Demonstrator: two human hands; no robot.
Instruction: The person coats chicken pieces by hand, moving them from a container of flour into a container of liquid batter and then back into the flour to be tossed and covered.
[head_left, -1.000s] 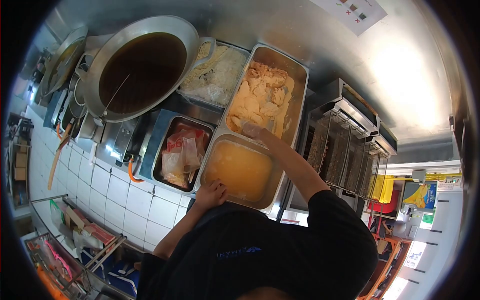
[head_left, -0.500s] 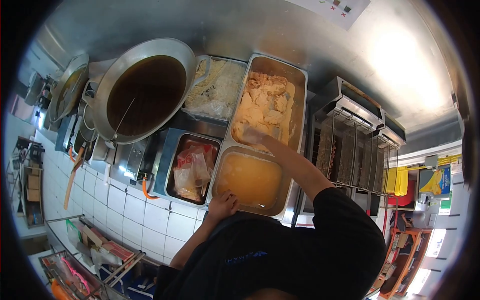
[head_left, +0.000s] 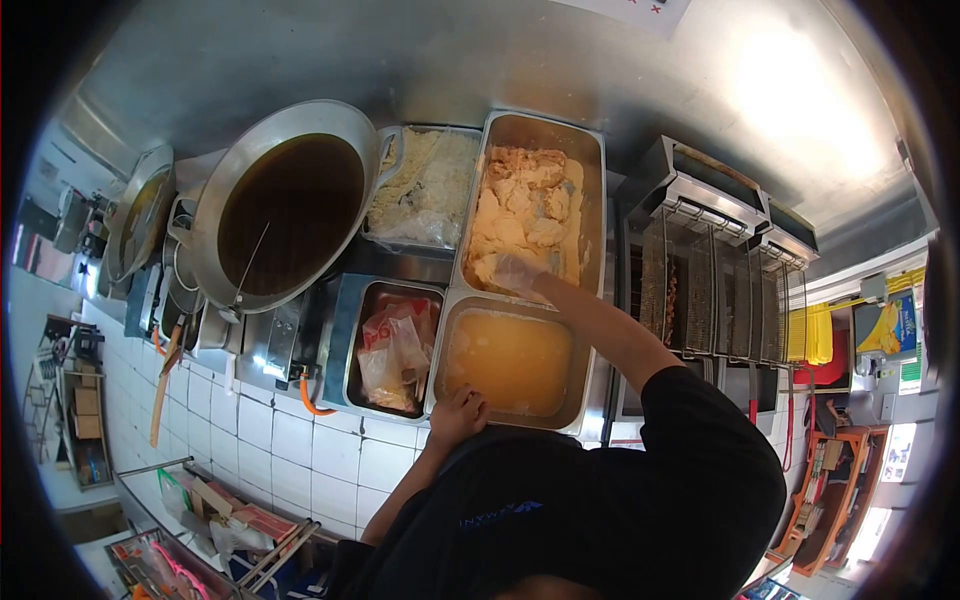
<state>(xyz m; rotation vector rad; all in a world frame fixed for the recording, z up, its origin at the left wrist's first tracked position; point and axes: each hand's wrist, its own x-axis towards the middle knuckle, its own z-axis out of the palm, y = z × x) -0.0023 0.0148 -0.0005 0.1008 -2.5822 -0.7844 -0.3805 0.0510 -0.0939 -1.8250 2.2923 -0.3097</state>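
Stainless wall (head_left: 480, 50) across 12, light glare (head_left: 790, 90) at 1. White tiles (head_left: 280, 440) at 8. Wire fryer baskets (head_left: 700, 290) at 3, orange shelving (head_left: 830, 500) at 4.

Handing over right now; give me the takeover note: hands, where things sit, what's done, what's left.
Left hand: rests on the near rim of the batter tray; grip unclear.
Right hand, gloved: on the nearest coated pieces in the flour tray; grip unclear.
Done: many coated pieces lie piled in that tray.
Left: no pieces show in the dark oil of the wok.
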